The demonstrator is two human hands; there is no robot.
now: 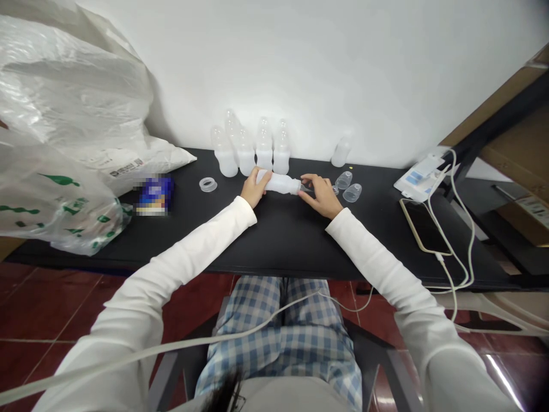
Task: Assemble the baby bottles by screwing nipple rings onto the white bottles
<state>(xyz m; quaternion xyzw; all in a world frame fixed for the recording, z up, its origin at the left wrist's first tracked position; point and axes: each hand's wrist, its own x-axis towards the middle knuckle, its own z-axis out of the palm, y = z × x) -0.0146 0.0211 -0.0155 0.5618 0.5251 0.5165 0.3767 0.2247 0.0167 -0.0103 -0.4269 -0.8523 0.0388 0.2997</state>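
Bottle point(281, 183), white and lying on its side on the black table point(283, 240), spans the gap between both hands. Left hand point(254, 189) has its fingers wrapped around the base end. Right hand point(319, 194) pinches the clear teat point(305, 187) at the neck end. Beyond the fingertips stand capped bottles point(253, 151); two clear caps point(348, 186) lie just right of the right fingers.

Both arms outstretched; left hand point(254, 189) curled shut, right hand point(321, 196) fingers pinched.

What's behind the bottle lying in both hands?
Four capped bottles stand behind the lying bottle, against the wall. The left hand covers its base.
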